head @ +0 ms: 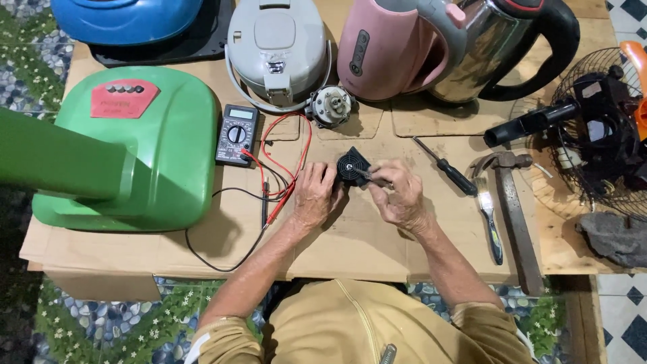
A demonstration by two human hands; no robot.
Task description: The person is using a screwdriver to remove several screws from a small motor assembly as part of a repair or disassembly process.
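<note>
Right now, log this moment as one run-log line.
left hand: steadies small black motor | right hand: holds thin tool at it | multimeter, screwdriver, hammer lie on cardboard

A multimeter [237, 133], hammer [513, 202], screwdriver [446, 167] and pink kettle [391, 47] lie nearby.

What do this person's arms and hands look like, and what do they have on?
Both hands are bare: the left hand and right hand wear no gloves, and no rings or watch show. The forearms are bare and lean. Mustard-tan sleeves are pushed up near the elbows, with a pale lining showing at the cuffs. The garment matches the sleeves and has a zip down the front.
</note>
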